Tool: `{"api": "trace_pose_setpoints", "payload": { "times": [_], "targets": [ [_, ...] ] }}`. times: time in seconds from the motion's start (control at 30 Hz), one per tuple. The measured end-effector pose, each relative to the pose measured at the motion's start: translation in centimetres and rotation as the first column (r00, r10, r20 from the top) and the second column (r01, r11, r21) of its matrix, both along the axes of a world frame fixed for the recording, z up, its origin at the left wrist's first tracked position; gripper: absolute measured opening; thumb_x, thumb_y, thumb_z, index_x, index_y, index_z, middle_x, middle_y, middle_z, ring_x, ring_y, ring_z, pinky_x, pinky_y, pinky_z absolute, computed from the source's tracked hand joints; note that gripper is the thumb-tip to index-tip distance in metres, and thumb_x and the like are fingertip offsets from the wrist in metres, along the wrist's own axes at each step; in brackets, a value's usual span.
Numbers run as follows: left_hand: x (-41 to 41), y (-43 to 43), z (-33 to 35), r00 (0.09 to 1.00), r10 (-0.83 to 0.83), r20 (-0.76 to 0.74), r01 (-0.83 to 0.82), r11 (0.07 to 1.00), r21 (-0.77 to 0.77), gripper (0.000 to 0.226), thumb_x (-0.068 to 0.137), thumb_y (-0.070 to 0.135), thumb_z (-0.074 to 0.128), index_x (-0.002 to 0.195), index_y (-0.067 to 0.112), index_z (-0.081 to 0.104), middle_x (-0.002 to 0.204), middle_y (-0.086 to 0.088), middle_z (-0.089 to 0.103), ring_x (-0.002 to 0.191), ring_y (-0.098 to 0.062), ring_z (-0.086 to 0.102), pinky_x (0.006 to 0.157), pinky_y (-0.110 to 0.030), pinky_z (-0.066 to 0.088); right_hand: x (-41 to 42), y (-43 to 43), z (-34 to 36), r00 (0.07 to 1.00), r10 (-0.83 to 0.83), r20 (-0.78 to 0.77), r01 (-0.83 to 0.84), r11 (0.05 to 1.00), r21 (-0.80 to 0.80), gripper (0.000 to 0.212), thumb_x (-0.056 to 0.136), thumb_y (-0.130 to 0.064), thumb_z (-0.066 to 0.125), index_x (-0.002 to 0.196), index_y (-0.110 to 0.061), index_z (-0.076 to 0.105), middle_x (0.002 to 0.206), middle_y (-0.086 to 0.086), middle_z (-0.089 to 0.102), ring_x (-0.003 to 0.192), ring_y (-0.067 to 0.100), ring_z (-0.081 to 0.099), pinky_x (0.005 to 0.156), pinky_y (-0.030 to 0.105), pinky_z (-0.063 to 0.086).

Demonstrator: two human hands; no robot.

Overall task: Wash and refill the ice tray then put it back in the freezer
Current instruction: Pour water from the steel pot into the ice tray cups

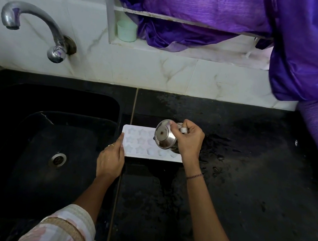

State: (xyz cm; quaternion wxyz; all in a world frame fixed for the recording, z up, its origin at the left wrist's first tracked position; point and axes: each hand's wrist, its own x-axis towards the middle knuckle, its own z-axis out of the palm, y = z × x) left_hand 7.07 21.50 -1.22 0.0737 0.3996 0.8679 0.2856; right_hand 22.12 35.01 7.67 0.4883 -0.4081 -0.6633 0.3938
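Note:
A white ice tray (140, 144) with star-shaped cells lies flat on the black counter, just right of the sink. My right hand (189, 140) grips the handle of a small steel jug (165, 136), tipped sideways over the tray's right half with its base facing me. Whether water is flowing out cannot be seen. My left hand (110, 159) lies against the tray's left edge with fingers fairly straight, a ring on one finger. The jug and my right hand hide the tray's right cells.
A black sink (8, 140) with a steel drain (58, 159) fills the left. A steel tap (35, 23) juts from the tiled wall. The black counter (248, 173) is wet. Purple cloth (305, 59) hangs at right; a pale green cup (126, 31) stands on the ledge.

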Motion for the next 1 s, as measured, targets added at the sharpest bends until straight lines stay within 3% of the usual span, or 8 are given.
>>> {"api": "trace_pose_setpoints", "payload": {
  "times": [0.13,0.27,0.37,0.47,0.53,0.7,0.87,1.0],
  "targets": [
    [-0.01,0.00,-0.02,1.000,-0.002,0.003,0.002,1.000,0.010,0.046,0.099,0.017,0.038,0.145,0.020,0.036,0.085,-0.012,0.062,0.077,-0.024,0.059,0.072,-0.037,0.046,0.12,0.02,-0.05,0.999,0.002,0.052,-0.005,0.998,0.055,0.059,0.075,-0.005,0.075,0.049,-0.021,0.025,0.048,-0.004,0.027,0.050,0.006,0.033,0.051,0.020,0.034],
    [-0.08,0.07,-0.18,1.000,-0.002,0.002,0.002,1.000,0.007,0.047,0.098,0.016,0.038,0.145,0.020,0.036,0.085,-0.012,0.062,0.077,-0.025,0.058,0.071,-0.036,0.044,0.15,-0.03,-0.17,0.996,0.004,0.084,-0.010,0.997,0.075,0.059,0.075,-0.008,0.075,0.049,-0.025,0.025,0.048,-0.004,0.027,0.051,0.021,0.039,0.051,0.027,0.036],
    [-0.07,0.07,-0.08,1.000,-0.003,0.000,0.003,1.000,-0.002,0.047,0.098,0.016,0.038,0.145,0.020,0.036,0.087,-0.014,0.063,0.079,-0.027,0.059,0.072,-0.036,0.044,0.21,0.00,-0.35,0.994,0.013,0.108,-0.023,0.996,0.090,0.060,0.075,-0.010,0.075,0.048,-0.028,0.024,0.047,-0.007,0.027,0.057,0.040,0.053,0.052,0.037,0.043],
    [-0.03,0.04,0.02,1.000,0.002,0.000,-0.002,1.000,-0.012,0.047,0.099,0.017,0.037,0.145,0.021,0.035,0.089,-0.014,0.063,0.081,-0.028,0.059,0.073,-0.036,0.044,0.23,-0.04,-0.35,0.988,0.021,0.154,-0.041,0.991,0.129,0.059,0.075,-0.014,0.074,0.050,-0.029,0.024,0.047,-0.010,0.024,0.046,0.022,0.040,0.050,0.038,0.040],
    [-0.01,0.06,0.04,1.000,0.004,0.001,-0.004,1.000,-0.008,0.046,0.099,0.017,0.037,0.145,0.021,0.035,0.089,-0.014,0.063,0.081,-0.027,0.059,0.072,-0.036,0.044,0.22,-0.06,-0.32,0.985,0.022,0.173,-0.049,0.987,0.152,0.056,0.075,-0.016,0.074,0.050,-0.027,0.025,0.047,-0.011,0.023,0.050,0.012,0.030,0.050,0.038,0.038],
    [-0.01,0.04,-0.03,1.000,0.002,-0.004,-0.002,1.000,0.002,0.046,0.099,0.017,0.038,0.145,0.020,0.036,0.090,-0.015,0.063,0.081,-0.027,0.060,0.072,-0.036,0.044,0.32,-0.01,-0.43,0.982,0.008,0.191,-0.044,0.982,0.185,0.047,0.073,-0.025,0.069,0.051,-0.021,0.028,0.047,-0.011,0.024,0.050,0.014,0.031,0.053,0.042,0.042],
    [0.11,0.05,0.26,1.000,0.005,0.000,-0.005,1.000,-0.010,0.046,0.099,0.018,0.037,0.145,0.020,0.035,0.092,-0.015,0.063,0.083,-0.029,0.060,0.072,-0.036,0.043,0.52,-0.02,-0.43,0.979,0.004,0.205,-0.046,0.979,0.198,0.046,0.074,-0.020,0.071,0.051,-0.014,0.032,0.047,-0.010,0.025,0.049,0.012,0.029,0.051,0.039,0.039],
    [0.08,0.01,0.28,1.000,0.009,0.002,-0.009,1.000,-0.014,0.046,0.099,0.018,0.037,0.146,0.021,0.035,0.093,-0.015,0.063,0.083,-0.028,0.060,0.071,-0.035,0.043,0.55,-0.07,-0.36,0.981,-0.001,0.194,-0.036,0.981,0.189,0.047,0.074,-0.019,0.072,0.051,-0.014,0.032,0.047,-0.011,0.025,0.046,0.026,0.039,0.051,0.037,0.041]
  ]
}}
